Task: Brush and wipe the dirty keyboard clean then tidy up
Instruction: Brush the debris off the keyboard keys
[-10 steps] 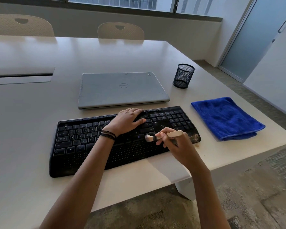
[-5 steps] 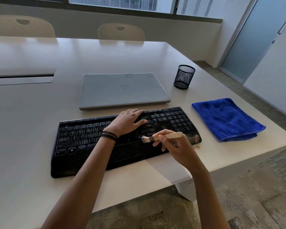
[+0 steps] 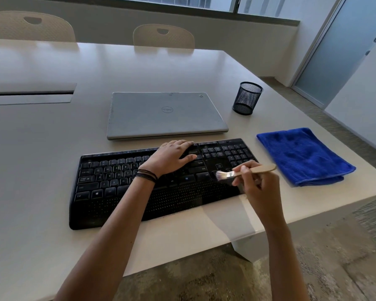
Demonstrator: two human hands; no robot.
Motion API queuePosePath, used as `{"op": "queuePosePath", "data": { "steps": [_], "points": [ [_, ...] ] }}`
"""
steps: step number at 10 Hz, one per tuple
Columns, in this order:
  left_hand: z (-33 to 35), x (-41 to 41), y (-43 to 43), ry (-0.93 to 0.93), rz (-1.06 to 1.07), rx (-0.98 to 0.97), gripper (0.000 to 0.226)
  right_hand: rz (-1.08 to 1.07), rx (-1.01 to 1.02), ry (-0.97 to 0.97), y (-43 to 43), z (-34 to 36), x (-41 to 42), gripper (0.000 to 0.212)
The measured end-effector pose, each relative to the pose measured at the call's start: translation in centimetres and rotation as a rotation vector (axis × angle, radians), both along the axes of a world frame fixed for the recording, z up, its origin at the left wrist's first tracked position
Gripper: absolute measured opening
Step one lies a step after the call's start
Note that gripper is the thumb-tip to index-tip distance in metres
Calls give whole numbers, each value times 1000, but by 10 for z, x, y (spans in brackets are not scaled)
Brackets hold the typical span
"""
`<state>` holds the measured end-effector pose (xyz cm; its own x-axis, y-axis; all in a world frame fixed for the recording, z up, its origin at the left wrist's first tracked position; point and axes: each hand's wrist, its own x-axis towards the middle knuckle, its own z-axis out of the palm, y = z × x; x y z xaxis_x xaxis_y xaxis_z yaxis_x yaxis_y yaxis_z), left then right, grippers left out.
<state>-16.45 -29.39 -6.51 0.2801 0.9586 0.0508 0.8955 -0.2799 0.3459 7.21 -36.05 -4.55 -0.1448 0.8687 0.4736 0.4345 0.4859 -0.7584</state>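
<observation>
Black keyboard (image 3: 109,181) is lying on the white counter (image 3: 41,148) near its front edge, w/ a closed grey laptop (image 3: 165,115) at 12 o'clock just beyond it. Left grip (image 3: 172,157) is resting flat on the keys right of centre, fingers straight & loosely together, pointing toward 2 o'clock. Right grip (image 3: 256,187) is pinching the wooden handle of a small brush (image 3: 248,172) btwn thumb & fingers. Bristles are pointing to 9 o'clock, down at the keys left of the numpad, a bit blurred. Folded blue cloth (image 3: 302,155) is lying at 3 o'clock of the keyboard, apart from it. Black mesh cup (image 3: 246,98) is standing upright at 1 o'clock, near the laptop's far right corner.
</observation>
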Motion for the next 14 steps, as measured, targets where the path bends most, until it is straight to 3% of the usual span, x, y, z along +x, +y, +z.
{"op": "queuePosePath", "data": {
  "steps": [1, 2, 3, 6, 8, 9, 10, 11, 14],
  "points": [
    [1, 0, 0, 5, 3, 1, 59, 297, -183, 51, -7, -1, -13, 20],
    [1, 0, 0, 7, 4, -2, 59, 378, -235, -67, -9, -7, -21, 19],
    [1, 0, 0, 4, 4, -6, 59, 342, -237, -94, -11, -9, -20, 8],
    [1, -1, -1, -12, -3, -12, 59, 114, -200, -116, -7, -9, 15, 16],
    [2, 0, -2, -12, -5, -2, 58, -125, 49, -153, -4, -12, 26, 17],
    [1, 0, -1, -12, -5, -3, 59, 12, 4, -14, -7, -10, 15, 9],
    [1, 0, -1, -6, -4, -3, 59, 168, -149, -29, -8, -12, 6, 8],
    [2, 0, -1, -4, -4, -5, 58, 169, -187, -26, -7, -15, 10, 12],
    [1, 0, -1, -6, -2, -10, 58, -190, -4, -146, -5, -17, 50, 19]
  ]
}}
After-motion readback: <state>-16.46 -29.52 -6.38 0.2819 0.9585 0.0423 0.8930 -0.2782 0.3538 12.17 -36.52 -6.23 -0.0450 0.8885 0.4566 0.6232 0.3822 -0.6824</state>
